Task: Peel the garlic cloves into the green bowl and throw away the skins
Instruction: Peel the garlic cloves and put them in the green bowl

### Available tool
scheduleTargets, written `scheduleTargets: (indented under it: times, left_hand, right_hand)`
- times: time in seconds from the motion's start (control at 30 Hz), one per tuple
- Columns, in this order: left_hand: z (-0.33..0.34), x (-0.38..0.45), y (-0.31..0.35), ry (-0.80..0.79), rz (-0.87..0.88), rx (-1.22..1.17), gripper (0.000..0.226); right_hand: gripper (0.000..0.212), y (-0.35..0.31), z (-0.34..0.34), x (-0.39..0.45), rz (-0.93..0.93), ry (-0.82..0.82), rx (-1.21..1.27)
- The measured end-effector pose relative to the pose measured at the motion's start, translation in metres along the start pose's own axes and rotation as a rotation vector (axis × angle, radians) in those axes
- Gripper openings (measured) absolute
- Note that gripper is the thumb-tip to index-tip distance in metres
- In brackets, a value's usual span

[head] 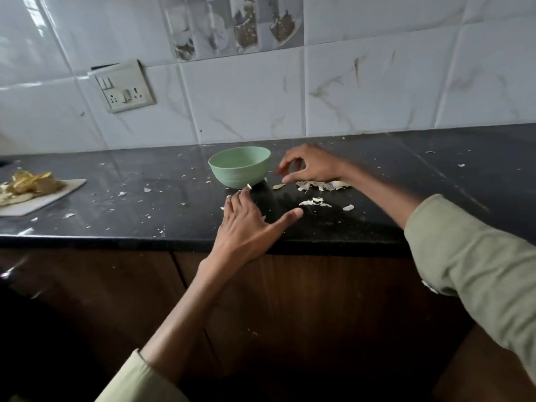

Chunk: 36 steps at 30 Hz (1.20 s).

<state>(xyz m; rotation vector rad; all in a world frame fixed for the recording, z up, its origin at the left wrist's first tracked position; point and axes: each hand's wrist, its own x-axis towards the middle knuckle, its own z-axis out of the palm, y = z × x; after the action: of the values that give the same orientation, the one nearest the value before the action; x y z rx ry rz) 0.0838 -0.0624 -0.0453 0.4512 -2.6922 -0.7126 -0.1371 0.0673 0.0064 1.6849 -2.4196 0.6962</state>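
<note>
The green bowl (240, 166) stands on the black counter (116, 204), its inside hidden from this angle. My left hand (249, 224) lies flat on the counter just in front of the bowl, fingers spread, fingertips near a small skin scrap (249, 186) at the bowl's base. My right hand (310, 165) hovers to the right of the bowl, fingers curled apart above a pile of white garlic skins (322, 185). More skin flakes (314, 202) lie between the two hands. No whole clove is clearly visible.
A white board (43, 198) with yellowish peelings sits at the far left. Tiny skin bits are scattered across the counter. A tiled wall with a switch socket (123, 87) runs behind. Brown cabinet doors (319, 300) lie below the counter edge.
</note>
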Motion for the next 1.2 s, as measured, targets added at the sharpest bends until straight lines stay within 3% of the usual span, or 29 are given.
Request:
scheduleTargets:
  times: [0.1,0.27,0.43,0.5,0.67,0.77,0.93,0.97,1.03,1.13,1.2]
  left_hand:
    - [0.012,0.011,0.006,-0.001,0.019,0.101,0.126]
    - [0.016,0.041,0.015,-0.048,0.094,0.089,0.097]
    - [0.030,0.073,0.028,-0.106,0.173,0.059,0.086]
    - [0.036,0.086,0.032,-0.119,0.202,0.024,0.087]
    - [0.044,0.114,0.039,-0.170,0.286,0.016,0.094]
    - [0.047,0.129,0.038,-0.158,0.344,-0.020,0.093]
    - [0.052,0.156,0.051,-0.042,0.320,-0.201,0.042]
    - [0.053,0.160,0.057,0.000,0.327,-0.214,0.034]
    - [0.055,0.168,0.069,0.044,0.361,-0.260,0.039]
    - [0.060,0.184,0.073,-0.006,0.335,-0.429,0.046]
    - [0.060,0.191,0.069,-0.053,0.245,-0.640,0.048]
  right_hand:
    - [0.026,-0.005,0.013,0.018,-0.009,-0.133,-0.022]
    - [0.017,0.008,0.009,0.020,0.042,-0.093,-0.051]
    - [0.014,0.017,-0.019,0.014,0.119,0.301,0.182]
    - [0.014,0.005,-0.025,0.030,0.077,0.368,0.236]
    - [0.015,-0.031,-0.007,0.076,-0.005,0.158,0.042]
    - [0.019,-0.023,-0.002,0.075,0.017,0.162,0.011]
    - [0.013,0.019,-0.039,0.032,0.066,0.393,0.244]
    - [0.013,0.030,-0.047,0.021,0.100,0.377,0.270]
    - [0.018,0.053,-0.061,0.001,0.172,0.231,0.225]
    - [0.009,0.070,-0.072,-0.018,0.259,-0.076,0.065]
    - [0.009,0.069,-0.073,-0.021,0.283,-0.187,0.089]
